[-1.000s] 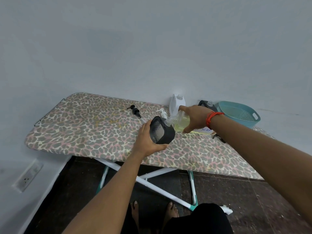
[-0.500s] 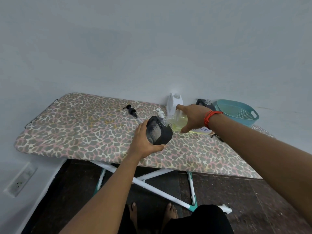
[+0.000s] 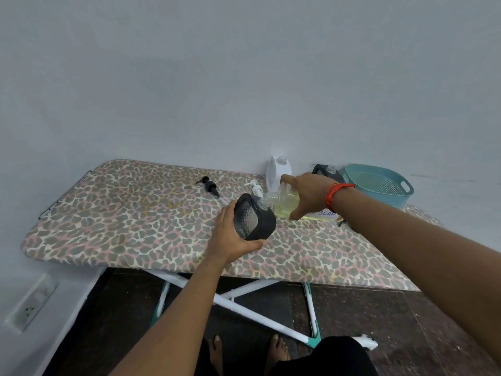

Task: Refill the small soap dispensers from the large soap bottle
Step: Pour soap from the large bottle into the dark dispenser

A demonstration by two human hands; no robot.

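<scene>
The left hand point(image 3: 230, 237) cups a tilted black dispenser point(image 3: 253, 217) above the ironing board point(image 3: 122, 215), fingers hidden behind it. The right hand point(image 3: 306, 195) wraps the tipped soap bottle point(image 3: 284, 203), neck meeting the dispenser's mouth; its label is half covered.

Teal basket point(image 3: 379, 185) on leopard-print ironing board point(image 3: 122, 221), far right; wall socket point(image 3: 31, 308) lower left.

Leopard-print ironing board point(image 3: 113, 213) w/ black pump point(image 3: 208, 185), white dispenser point(image 3: 276, 170), teal basket point(image 3: 379, 185).
</scene>
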